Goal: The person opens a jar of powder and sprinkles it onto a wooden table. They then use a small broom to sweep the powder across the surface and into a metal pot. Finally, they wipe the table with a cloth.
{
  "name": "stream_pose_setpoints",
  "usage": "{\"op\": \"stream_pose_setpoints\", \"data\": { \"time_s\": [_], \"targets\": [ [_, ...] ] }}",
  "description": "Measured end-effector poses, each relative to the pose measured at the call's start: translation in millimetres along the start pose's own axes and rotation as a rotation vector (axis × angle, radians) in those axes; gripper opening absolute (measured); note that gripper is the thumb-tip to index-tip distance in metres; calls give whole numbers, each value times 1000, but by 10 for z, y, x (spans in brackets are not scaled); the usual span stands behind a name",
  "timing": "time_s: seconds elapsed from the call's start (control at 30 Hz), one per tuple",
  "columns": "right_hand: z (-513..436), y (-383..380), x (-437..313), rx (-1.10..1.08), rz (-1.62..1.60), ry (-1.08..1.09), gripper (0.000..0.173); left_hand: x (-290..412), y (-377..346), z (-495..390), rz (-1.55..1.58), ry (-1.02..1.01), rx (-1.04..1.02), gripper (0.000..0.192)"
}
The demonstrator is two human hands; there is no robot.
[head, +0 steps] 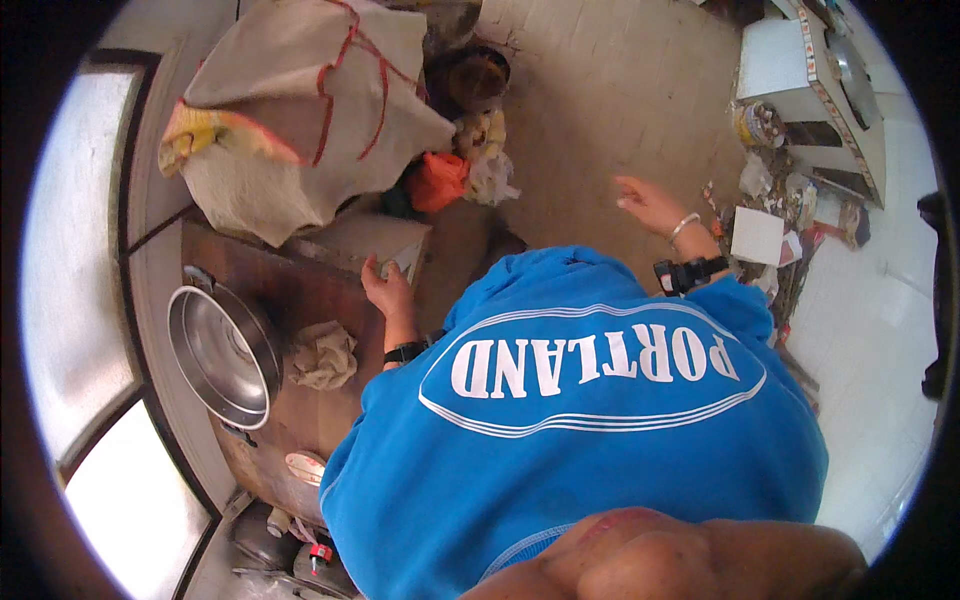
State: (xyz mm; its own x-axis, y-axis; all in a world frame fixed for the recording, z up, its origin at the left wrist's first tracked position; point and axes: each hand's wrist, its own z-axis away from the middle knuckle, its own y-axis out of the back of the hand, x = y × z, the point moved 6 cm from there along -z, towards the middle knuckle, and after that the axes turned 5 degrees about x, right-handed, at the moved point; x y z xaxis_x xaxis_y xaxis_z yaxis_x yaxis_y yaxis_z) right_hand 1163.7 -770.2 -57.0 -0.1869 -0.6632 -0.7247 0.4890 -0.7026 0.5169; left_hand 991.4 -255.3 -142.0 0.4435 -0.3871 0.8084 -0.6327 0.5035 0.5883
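My left hand (388, 287) is palm up with its fingers apart and holds nothing, near the edge of the brown wooden table. On that table stand a large two-handled metal pot (225, 360) and, beside it, a crumpled beige cloth (324, 355). My right hand (649, 204) hangs over the tiled floor, its fingers loosely bent and partly apart, with nothing seen in it. Both wrists carry black straps, the right one also a pale bracelet (684, 225). Ahead on the left, a large beige cloth with red trim (300, 97) drapes over something hidden.
Orange (437, 181) and clear plastic bags (492, 178) lie by the draped cloth. A dark round vessel (478, 77) is beyond them. On the right are a tile-edged counter (836, 105), a tin (759, 125), a white box (757, 235) and scattered litter. Windows line the left wall.
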Motion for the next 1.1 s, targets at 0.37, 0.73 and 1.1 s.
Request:
{"op": "stream_pose_setpoints", "data": {
  "time_s": [0.37, 0.73, 1.1],
  "targets": [
    [-27, 956, 1965, -28, 310, -288, 50, 219, -1463, -1152, 465, 473, -335, 32],
    [-1461, 2549, 2049, 13, 400, -134, 49, -57, -1846, -1179, 841, 955, 73, 33],
    [-3083, 2686, 325, -106, 444, 174, 50, 69, -2115, -1318, -893, 7, -220, 38]
  ]
}}
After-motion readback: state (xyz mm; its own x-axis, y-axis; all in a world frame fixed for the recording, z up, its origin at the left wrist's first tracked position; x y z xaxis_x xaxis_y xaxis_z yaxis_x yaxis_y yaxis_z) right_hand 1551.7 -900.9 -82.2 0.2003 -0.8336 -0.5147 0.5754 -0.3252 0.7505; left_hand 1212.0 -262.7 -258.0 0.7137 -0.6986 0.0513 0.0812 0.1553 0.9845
